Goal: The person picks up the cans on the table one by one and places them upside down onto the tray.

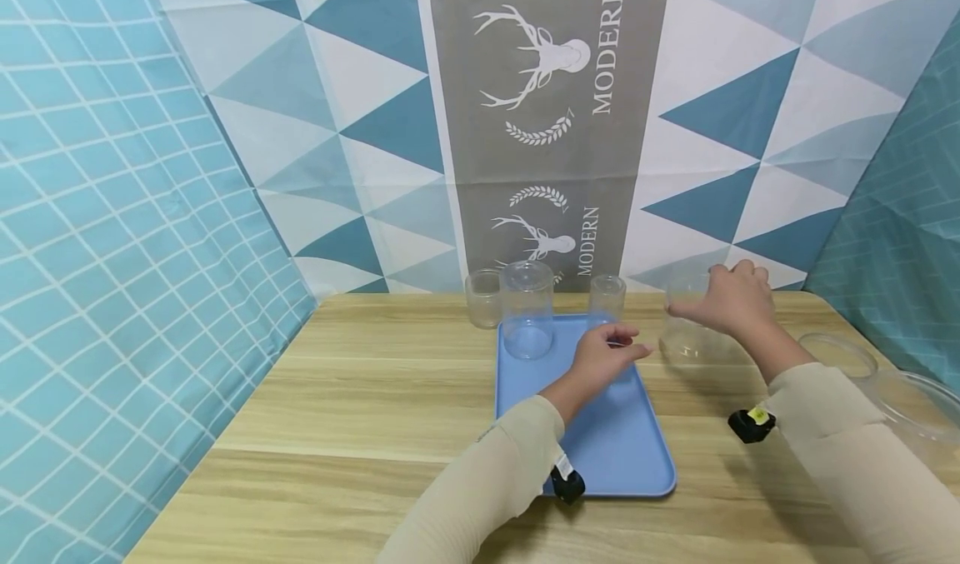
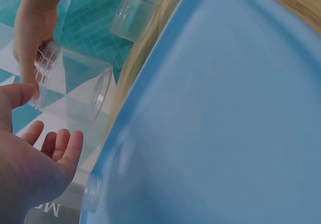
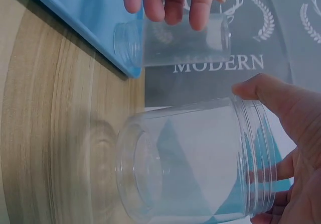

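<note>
My right hand [image 1: 731, 297] grips a wide clear jar [image 3: 190, 163] by its threaded rim from above, thumb on one side and fingers on the other. The jar is upright, its base close over the wooden table, right of the blue tray [image 1: 600, 456]. My left hand [image 1: 603, 356] is over the tray with loosely spread fingers and nothing held. Near those fingers a narrow clear jar [image 3: 185, 40] stands at the tray's far right corner, threaded end down. A tall clear jar [image 1: 527, 314] is upright at the tray's far left corner.
Behind the tray's left side stands a short clear jar [image 1: 483, 301]. More clear containers, a round one [image 1: 836, 356] and a larger wide-rimmed one [image 1: 918, 406], sit at the table's right, partly behind my right sleeve. A patterned cloth [image 1: 375, 131] hangs along the far edge.
</note>
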`<state>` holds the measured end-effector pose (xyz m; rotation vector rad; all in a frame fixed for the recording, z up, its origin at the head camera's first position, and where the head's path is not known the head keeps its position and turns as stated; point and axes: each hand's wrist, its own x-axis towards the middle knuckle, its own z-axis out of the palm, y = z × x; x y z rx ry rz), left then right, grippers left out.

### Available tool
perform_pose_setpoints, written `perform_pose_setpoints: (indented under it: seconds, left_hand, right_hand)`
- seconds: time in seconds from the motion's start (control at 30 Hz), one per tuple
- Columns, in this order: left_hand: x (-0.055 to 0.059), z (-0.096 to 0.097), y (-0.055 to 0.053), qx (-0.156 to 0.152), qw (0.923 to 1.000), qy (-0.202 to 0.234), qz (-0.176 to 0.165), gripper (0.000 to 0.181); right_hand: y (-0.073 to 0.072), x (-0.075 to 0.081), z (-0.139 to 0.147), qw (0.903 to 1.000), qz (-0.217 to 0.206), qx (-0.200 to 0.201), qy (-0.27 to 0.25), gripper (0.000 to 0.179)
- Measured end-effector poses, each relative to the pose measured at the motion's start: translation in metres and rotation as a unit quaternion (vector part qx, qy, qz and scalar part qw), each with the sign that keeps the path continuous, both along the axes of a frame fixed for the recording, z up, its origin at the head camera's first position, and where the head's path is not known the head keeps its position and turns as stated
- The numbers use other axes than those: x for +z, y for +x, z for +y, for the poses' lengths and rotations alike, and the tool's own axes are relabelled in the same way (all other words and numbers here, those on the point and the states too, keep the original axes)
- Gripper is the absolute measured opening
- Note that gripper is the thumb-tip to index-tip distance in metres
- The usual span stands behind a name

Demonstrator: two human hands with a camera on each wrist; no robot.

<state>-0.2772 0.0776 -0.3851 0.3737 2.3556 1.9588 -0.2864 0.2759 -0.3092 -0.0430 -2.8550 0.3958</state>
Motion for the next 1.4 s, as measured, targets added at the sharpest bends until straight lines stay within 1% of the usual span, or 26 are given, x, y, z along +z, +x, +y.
perform_pose_setpoints:
  seconds: [0.1,0.27,0.37,0.43,0.53,0.63,0.83,0.97,1.17,1.27,1.4]
  left_hand:
    - [-0.001,-0.002,0.0,-0.013,0.9992,0.03,-0.024,0.023]
    - [-0.001,-0.006,-0.001,-0.045,0.9936,0.082,-0.063,0.024]
    - [0.0,-0.01,-0.001,-0.064,0.9881,0.108,-0.089,0.025]
    - [0.001,-0.012,-0.002,-0.078,0.9827,0.129,-0.108,0.027]
    - [0.001,-0.016,-0.003,-0.095,0.976,0.146,-0.13,0.029]
    - [0.002,-0.019,-0.003,-0.104,0.9708,0.16,-0.146,0.029]
    - [0.005,-0.024,-0.002,-0.108,0.9597,0.192,-0.175,0.031]
    - [0.006,-0.029,-0.001,-0.113,0.955,0.204,-0.183,0.038]
    - [0.004,-0.035,-0.003,-0.117,0.9548,0.208,-0.177,0.051]
    - [0.004,-0.04,-0.004,-0.123,0.9566,0.208,-0.162,0.051]
    - [0.006,-0.045,-0.003,-0.132,0.9621,0.202,-0.126,0.049]
  right_hand:
    - [0.004,0.001,-0.001,1.0,0.005,0.007,-0.001,0.095]
    - [0.011,0.005,-0.004,0.9998,0.012,0.015,-0.006,0.099]
    - [0.016,0.007,-0.006,0.9996,0.018,0.02,-0.006,0.099]
    - [0.019,0.009,-0.006,0.9995,0.022,0.024,-0.006,0.1]
    - [0.023,0.011,-0.008,0.9991,0.027,0.031,-0.004,0.101]
    - [0.027,0.013,-0.011,0.9987,0.033,0.039,-0.002,0.101]
    - [0.032,0.017,-0.014,0.9977,0.041,0.053,-0.008,0.101]
    - [0.035,0.019,-0.015,0.9971,0.044,0.061,-0.015,0.1]
    - [0.041,0.02,-0.016,0.995,0.053,0.078,-0.034,0.098]
    - [0.045,0.019,-0.017,0.9933,0.061,0.085,-0.05,0.095]
    - [0.05,0.019,-0.017,0.9907,0.071,0.092,-0.072,0.093]
